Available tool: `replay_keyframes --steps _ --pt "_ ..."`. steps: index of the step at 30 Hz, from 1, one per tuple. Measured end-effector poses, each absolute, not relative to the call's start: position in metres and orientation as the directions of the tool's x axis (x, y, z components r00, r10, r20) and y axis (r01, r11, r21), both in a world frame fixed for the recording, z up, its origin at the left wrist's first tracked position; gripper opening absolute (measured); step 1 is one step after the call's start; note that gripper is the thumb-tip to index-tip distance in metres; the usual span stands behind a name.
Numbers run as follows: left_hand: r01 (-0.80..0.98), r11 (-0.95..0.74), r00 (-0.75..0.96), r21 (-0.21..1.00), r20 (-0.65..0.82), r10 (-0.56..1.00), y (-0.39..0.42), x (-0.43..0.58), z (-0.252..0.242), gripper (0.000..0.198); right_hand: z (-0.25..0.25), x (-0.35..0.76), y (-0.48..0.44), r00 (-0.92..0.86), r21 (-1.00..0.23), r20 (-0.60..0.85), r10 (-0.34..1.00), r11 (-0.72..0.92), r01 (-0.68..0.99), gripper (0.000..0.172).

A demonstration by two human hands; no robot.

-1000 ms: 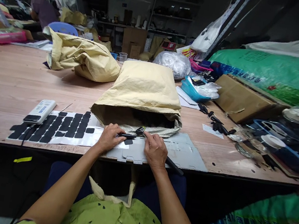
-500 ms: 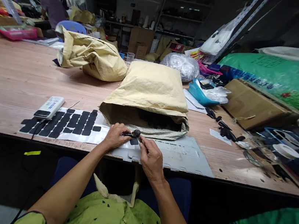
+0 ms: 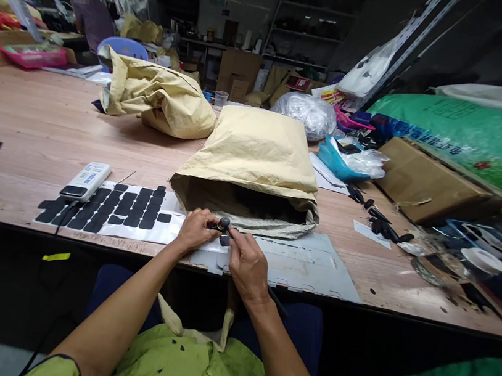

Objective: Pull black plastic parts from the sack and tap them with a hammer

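Observation:
My left hand (image 3: 194, 230) is closed in a pinch on a small black part (image 3: 222, 224) at the table's front edge. My right hand (image 3: 246, 263) is closed round a thin dark tool whose handle (image 3: 276, 300) sticks out behind my wrist, its tip at the small part. Both hands rest over a grey flat panel (image 3: 315, 265), just in front of the open mouth of a tan sack (image 3: 255, 157). Left of my hands lies a white sheet with several black pads (image 3: 117, 210).
A white remote-like device (image 3: 85, 181) lies on the sheet's left end. A second crumpled tan sack (image 3: 161, 97) sits further back. Loose black parts (image 3: 379, 221), a cardboard box (image 3: 429, 182), blue trays and green sacks crowd the right. Another person (image 3: 89, 10) sits at far left.
My hands have drawn slightly nearer to me, and the small part has turned in my left fingers, its rounded end now up. The view has shifted a little to the left.

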State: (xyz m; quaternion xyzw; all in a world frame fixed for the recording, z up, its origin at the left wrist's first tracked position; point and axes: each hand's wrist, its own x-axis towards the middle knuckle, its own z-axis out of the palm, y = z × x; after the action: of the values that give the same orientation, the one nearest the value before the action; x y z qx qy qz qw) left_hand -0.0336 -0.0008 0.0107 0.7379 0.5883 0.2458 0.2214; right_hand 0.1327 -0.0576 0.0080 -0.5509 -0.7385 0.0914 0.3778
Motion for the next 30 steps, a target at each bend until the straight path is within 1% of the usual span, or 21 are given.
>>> replay_keyframes --steps 6,8,12,17,19,23,26,30 --pt "0.749 -0.224 0.183 0.623 0.13 0.974 0.0 -0.033 0.007 0.016 0.009 0.143 -0.057 -0.012 -0.573 0.563 0.827 0.4 0.715 0.034" --pt "0.75 -0.222 0.182 0.623 0.127 0.975 0.0 -0.034 0.006 0.017 0.008 0.145 -0.058 -0.011 -0.575 0.555 0.831 0.394 0.717 0.035" --pt "0.75 -0.22 0.18 0.623 0.128 0.975 0.0 -0.034 0.005 0.018 0.004 0.149 -0.057 -0.043 -0.578 0.491 0.87 0.362 0.731 0.034" --pt "0.75 -0.23 0.187 0.62 0.135 0.973 -0.001 -0.033 0.008 0.016 0.009 0.162 -0.038 0.06 -0.567 0.548 0.834 0.319 0.759 0.033" --pt "0.756 -0.235 0.189 0.611 0.14 0.972 -0.003 -0.033 0.009 0.017 0.009 0.17 -0.029 0.074 -0.531 0.563 0.823 0.291 0.796 0.033" --pt "0.777 -0.247 0.203 0.579 0.14 0.969 -0.004 -0.033 0.01 0.021 -0.001 0.182 -0.019 0.04 -0.398 0.565 0.824 0.23 0.888 0.031" --pt "0.779 -0.265 0.234 0.569 0.128 0.964 -0.004 -0.034 0.01 0.02 -0.011 0.186 -0.019 0.006 -0.314 0.56 0.828 0.206 0.927 0.03" --pt "0.773 -0.294 0.281 0.562 0.113 0.953 -0.005 -0.036 0.017 0.017 -0.016 0.186 -0.02 -0.005 -0.282 0.531 0.847 0.182 0.942 0.026"
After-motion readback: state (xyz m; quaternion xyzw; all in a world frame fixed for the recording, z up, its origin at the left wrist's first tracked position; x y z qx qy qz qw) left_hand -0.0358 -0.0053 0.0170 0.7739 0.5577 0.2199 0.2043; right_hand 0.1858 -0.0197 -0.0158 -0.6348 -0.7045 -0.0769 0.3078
